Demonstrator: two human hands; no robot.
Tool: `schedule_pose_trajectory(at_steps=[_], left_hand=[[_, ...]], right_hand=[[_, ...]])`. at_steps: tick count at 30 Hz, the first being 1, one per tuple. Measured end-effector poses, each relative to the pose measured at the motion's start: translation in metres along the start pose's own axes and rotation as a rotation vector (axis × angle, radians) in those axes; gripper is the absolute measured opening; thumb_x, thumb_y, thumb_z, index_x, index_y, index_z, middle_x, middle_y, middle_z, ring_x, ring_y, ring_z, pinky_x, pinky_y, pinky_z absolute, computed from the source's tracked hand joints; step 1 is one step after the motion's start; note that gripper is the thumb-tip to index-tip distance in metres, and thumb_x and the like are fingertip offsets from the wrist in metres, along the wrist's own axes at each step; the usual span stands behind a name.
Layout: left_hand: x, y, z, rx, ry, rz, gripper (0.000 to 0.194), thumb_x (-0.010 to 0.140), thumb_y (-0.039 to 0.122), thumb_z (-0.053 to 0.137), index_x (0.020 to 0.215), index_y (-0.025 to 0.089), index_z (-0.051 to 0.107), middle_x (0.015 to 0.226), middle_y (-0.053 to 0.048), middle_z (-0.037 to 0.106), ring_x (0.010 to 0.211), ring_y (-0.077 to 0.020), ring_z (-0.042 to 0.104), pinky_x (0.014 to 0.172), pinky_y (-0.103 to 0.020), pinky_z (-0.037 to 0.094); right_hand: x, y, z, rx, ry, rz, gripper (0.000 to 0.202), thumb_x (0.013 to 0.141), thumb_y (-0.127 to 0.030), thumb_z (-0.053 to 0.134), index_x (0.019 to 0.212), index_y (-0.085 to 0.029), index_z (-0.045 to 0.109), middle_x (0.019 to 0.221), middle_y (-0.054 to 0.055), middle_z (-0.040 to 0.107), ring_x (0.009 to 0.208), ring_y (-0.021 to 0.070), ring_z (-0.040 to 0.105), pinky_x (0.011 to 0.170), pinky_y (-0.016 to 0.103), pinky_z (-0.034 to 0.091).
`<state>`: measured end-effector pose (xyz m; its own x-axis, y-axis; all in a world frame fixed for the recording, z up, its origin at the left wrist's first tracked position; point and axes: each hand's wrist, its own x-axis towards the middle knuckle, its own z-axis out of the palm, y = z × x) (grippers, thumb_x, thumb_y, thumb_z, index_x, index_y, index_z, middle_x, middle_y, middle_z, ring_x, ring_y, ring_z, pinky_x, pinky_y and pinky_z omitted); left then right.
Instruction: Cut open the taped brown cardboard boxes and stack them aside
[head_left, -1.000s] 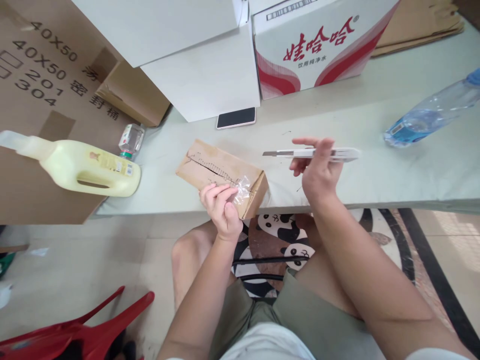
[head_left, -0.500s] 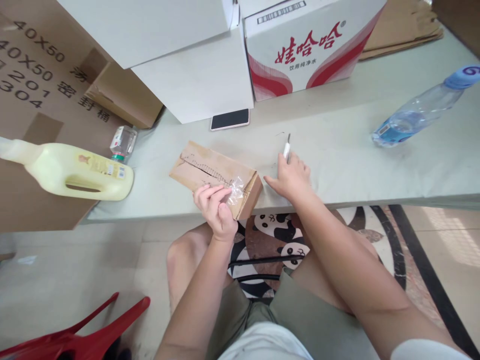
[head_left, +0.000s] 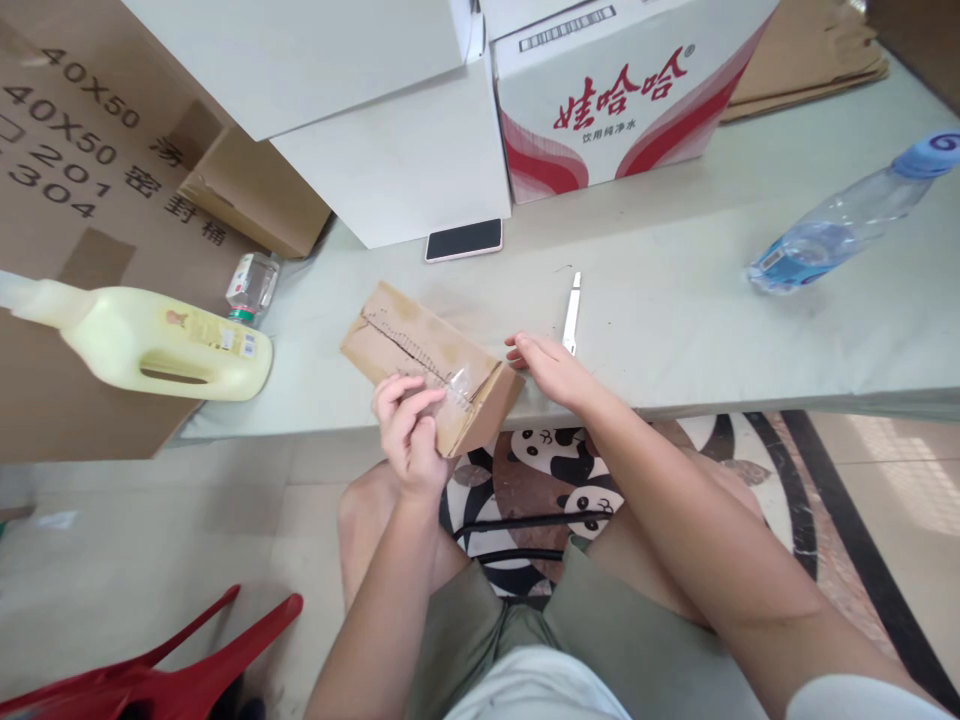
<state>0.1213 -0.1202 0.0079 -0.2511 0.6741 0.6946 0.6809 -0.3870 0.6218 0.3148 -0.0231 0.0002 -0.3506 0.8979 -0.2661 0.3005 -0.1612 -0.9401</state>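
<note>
A small brown cardboard box (head_left: 405,325) lies slanted at the table's near edge, with a dark slit along its top and clear tape (head_left: 459,385) at its right end. My left hand (head_left: 411,435) grips the box's near side, fingers curled over the top beside the tape. Just off the far right corner of the box is my right hand (head_left: 551,368), empty, its fingers stretched out; whether they touch the cardboard I cannot tell. Beyond that hand a white utility knife (head_left: 572,315) rests on the table with its tip pointing away from me.
A phone (head_left: 465,240) lies before white cartons (head_left: 405,160) and a red-and-white carton (head_left: 600,120). At right stands a water bottle (head_left: 832,235); at left are a yellowish jug (head_left: 172,340) and a small clear bottle (head_left: 253,285). A red chair (head_left: 202,665) is lower left.
My right hand has let go of the utility knife, leaving it on the table, and moved left to the box. My left hand has shifted slightly left; the box's right end tilts nearer me.
</note>
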Motion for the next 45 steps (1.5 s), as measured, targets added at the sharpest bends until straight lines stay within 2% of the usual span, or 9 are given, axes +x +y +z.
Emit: schedule_pose_trajectory(at_steps=[4, 8, 14, 20, 24, 29, 35, 38, 45], left_hand=[[0.0, -0.008, -0.023, -0.219, 0.18, -0.242, 0.058, 0.065, 0.012, 0.05, 0.117, 0.027, 0.07, 0.124, -0.004, 0.067, 0.127, -0.0257, 0.057, 0.116, -0.045, 0.039], [0.01, -0.017, -0.042, -0.231, 0.248, -0.464, 0.054, 0.064, 0.014, 0.051, 0.114, 0.025, 0.069, 0.128, -0.005, 0.068, 0.131, -0.0258, 0.057, 0.116, -0.043, 0.042], [0.02, -0.028, -0.056, -0.334, 0.135, -0.743, 0.041, 0.08, 0.039, 0.059, 0.118, 0.026, 0.069, 0.14, -0.007, 0.063, 0.14, -0.028, 0.051, 0.109, -0.04, 0.049], [0.021, -0.018, -0.048, -0.439, -0.022, -0.881, 0.044, 0.079, 0.049, 0.061, 0.114, 0.024, 0.071, 0.132, -0.008, 0.068, 0.125, -0.0295, 0.061, 0.095, -0.04, 0.054], [0.019, -0.016, -0.043, -0.501, -0.009, -0.97, 0.045, 0.078, 0.049, 0.06, 0.115, 0.025, 0.07, 0.138, -0.008, 0.063, 0.117, -0.0253, 0.064, 0.085, -0.034, 0.055], [0.02, -0.014, -0.039, -0.536, -0.033, -1.106, 0.053, 0.076, 0.049, 0.061, 0.125, 0.028, 0.063, 0.12, -0.008, 0.067, 0.082, -0.0175, 0.064, 0.06, -0.027, 0.047], [0.025, -0.005, -0.033, -0.491, 0.108, -1.066, 0.035, 0.066, 0.038, 0.074, 0.097, 0.023, 0.069, 0.101, -0.005, 0.067, 0.086, -0.0153, 0.061, 0.07, -0.024, 0.046], [0.027, 0.003, -0.032, -0.509, 0.147, -1.016, 0.03, 0.062, 0.035, 0.077, 0.088, 0.02, 0.071, 0.095, -0.004, 0.067, 0.087, -0.0145, 0.06, 0.075, -0.024, 0.047], [0.022, 0.009, -0.022, -0.545, -0.006, -1.143, 0.028, 0.064, 0.034, 0.075, 0.089, 0.021, 0.071, 0.1, -0.004, 0.071, 0.09, -0.0166, 0.063, 0.08, -0.027, 0.05]], right_hand=[[-0.002, -0.003, 0.005, -0.042, -0.102, -0.018, 0.042, 0.102, -0.048, 0.032, 0.099, -0.022, 0.065, 0.103, 0.009, 0.073, 0.092, 0.0225, 0.067, 0.088, 0.04, 0.05], [-0.007, -0.013, 0.013, -0.035, -0.172, -0.13, 0.036, 0.101, -0.044, 0.035, 0.086, -0.022, 0.059, 0.093, 0.004, 0.069, 0.085, 0.0191, 0.063, 0.083, 0.037, 0.049], [-0.009, -0.026, 0.017, 0.021, -0.217, -0.075, 0.02, 0.1, -0.042, 0.04, 0.103, -0.026, 0.051, 0.085, -0.001, 0.064, 0.082, 0.0178, 0.06, 0.076, 0.033, 0.047], [-0.006, -0.024, 0.017, 0.068, -0.214, 0.002, 0.041, 0.097, -0.052, 0.047, 0.128, -0.025, 0.047, 0.114, 0.01, 0.07, 0.102, 0.026, 0.066, 0.088, 0.042, 0.05], [-0.001, -0.015, 0.015, 0.142, -0.055, -0.042, 0.047, 0.092, -0.051, 0.052, 0.132, -0.026, 0.047, 0.12, 0.01, 0.067, 0.103, 0.0257, 0.065, 0.092, 0.046, 0.05], [0.007, -0.006, 0.014, 0.327, 0.225, -0.249, 0.025, 0.083, -0.035, 0.057, 0.103, -0.02, 0.063, 0.116, 0.007, 0.069, 0.109, 0.0228, 0.063, 0.102, 0.042, 0.047], [0.011, -0.004, 0.012, 0.404, 0.422, -0.266, 0.022, 0.082, -0.026, 0.053, 0.097, -0.021, 0.068, 0.11, 0.006, 0.073, 0.105, 0.0222, 0.066, 0.101, 0.043, 0.049], [0.015, -0.002, 0.009, 0.397, 0.444, -0.236, 0.022, 0.082, -0.025, 0.053, 0.098, -0.021, 0.068, 0.111, 0.006, 0.073, 0.106, 0.0219, 0.066, 0.102, 0.043, 0.049], [0.016, -0.001, 0.006, 0.381, 0.425, -0.232, 0.022, 0.082, -0.025, 0.052, 0.099, -0.021, 0.066, 0.111, 0.006, 0.074, 0.105, 0.0211, 0.066, 0.102, 0.042, 0.049]])
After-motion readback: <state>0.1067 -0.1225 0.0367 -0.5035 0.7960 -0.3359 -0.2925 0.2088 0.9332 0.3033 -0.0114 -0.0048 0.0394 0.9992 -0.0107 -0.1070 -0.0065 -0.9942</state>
